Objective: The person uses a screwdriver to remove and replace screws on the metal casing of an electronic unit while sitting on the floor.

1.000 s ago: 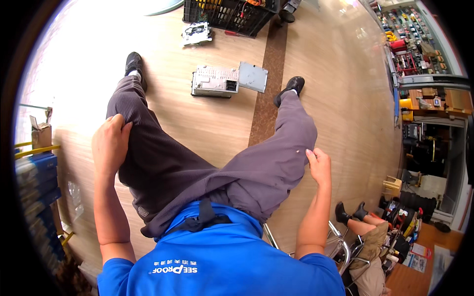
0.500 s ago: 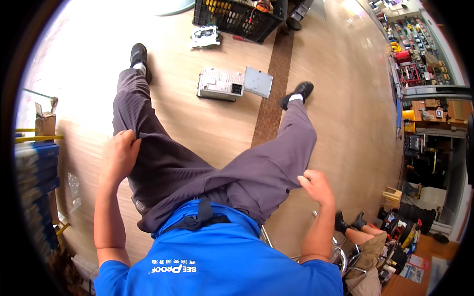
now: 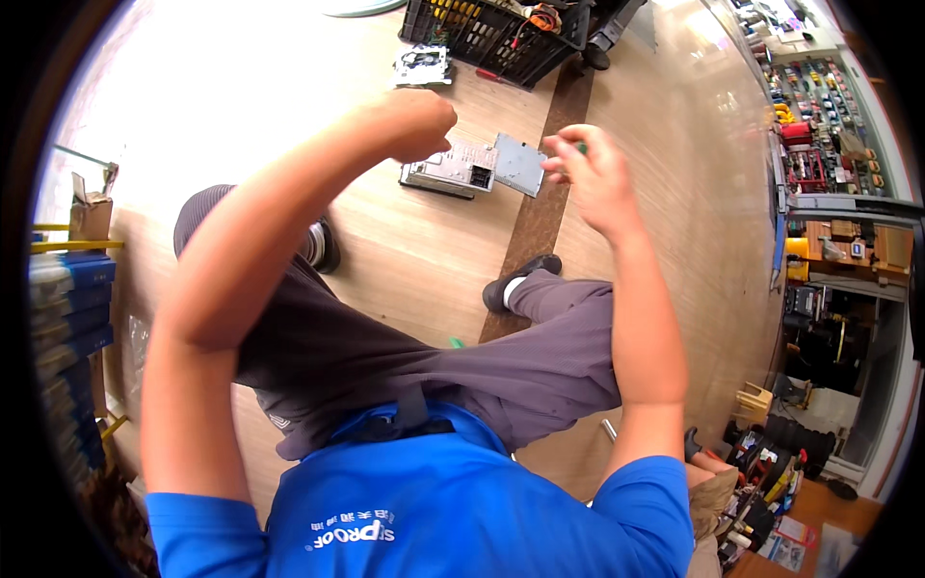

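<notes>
My left hand (image 3: 421,125) reaches forward, at the back left of a silvery metal box unit (image 3: 451,166) on the floor. Its fingers curl downward and are mostly hidden behind the back of the hand, so I cannot tell whether it touches the box. A flat grey metal plate (image 3: 520,164) lies against the box's right side. Just right of that plate hovers my right hand (image 3: 595,178), fingers bent and apart, slightly blurred. A small green spot (image 3: 581,147) shows between those fingers; whether it is held is unclear.
A black plastic crate (image 3: 496,39) of parts stands ahead, with a small metal mechanism (image 3: 422,65) and a red-handled tool (image 3: 488,75) near it. A green object (image 3: 456,342) peeks out by my trousers. Blue boxes (image 3: 87,299) are stacked left; another person's leg (image 3: 708,464) shows lower right.
Both hands have left the trouser legs and moved forward to the metal box and plate. My feet have drawn back toward me as my knees bend.
</notes>
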A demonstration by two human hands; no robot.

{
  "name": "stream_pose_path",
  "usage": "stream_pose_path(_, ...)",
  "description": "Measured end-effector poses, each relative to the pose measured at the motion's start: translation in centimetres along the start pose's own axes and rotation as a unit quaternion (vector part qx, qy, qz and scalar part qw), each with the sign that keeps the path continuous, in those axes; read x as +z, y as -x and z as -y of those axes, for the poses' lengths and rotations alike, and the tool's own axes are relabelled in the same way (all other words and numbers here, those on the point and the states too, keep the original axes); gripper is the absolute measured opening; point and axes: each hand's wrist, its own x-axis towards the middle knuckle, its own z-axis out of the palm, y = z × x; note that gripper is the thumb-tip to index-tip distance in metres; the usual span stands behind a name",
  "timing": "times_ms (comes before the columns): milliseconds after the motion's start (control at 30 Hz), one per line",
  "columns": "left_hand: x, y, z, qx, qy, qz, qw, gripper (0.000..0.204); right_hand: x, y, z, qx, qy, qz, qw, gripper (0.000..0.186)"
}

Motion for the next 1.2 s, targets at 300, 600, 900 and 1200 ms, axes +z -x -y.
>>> stream_pose_path(300,25.4,-5.0,8.9,-0.397,0.299,-0.157,0.854,0.031,6.6,0.1,-9.5,-0.038,0.225,0.034,0.973,0.021)
stream_pose_path(600,29.6,-9.5,15.2,-0.386,0.436,-0.239,0.778,0.029,8.7,-4.2,-10.3,-0.012,0.193,-0.014,0.981,0.018)
stream_pose_path(900,28.7,-11.3,12.1,-0.264,0.757,-0.123,0.585,0.041,9.6,-6.8,-6.3,-0.012,0.222,0.049,0.974,0.02)
stream_pose_path(1200,27.8,-11.6,8.8,-0.269,0.758,-0.161,0.572,0.051,15.9,-11.1,-11.3,-0.047,0.271,0.038,0.961,0.02)
